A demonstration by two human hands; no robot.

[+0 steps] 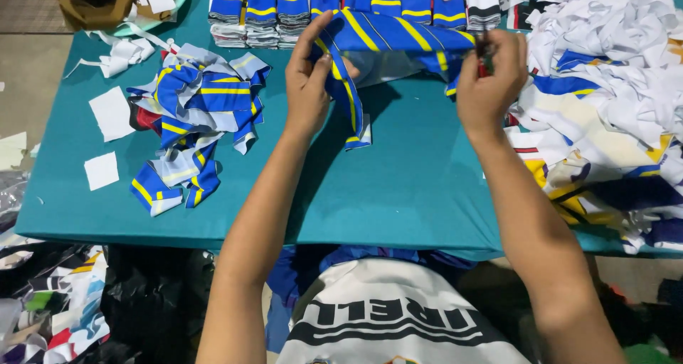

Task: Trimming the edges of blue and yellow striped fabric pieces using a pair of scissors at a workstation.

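Blue striped collar (388, 40) between both hands

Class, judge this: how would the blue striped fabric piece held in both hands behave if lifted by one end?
The blue striped fabric piece is probably floppy: it sags between the left hand and right hand. Likely light: fingertips alone hold it.

1 head-worn view, looking steeply down, close over the teal table (398, 193), facing its far edge
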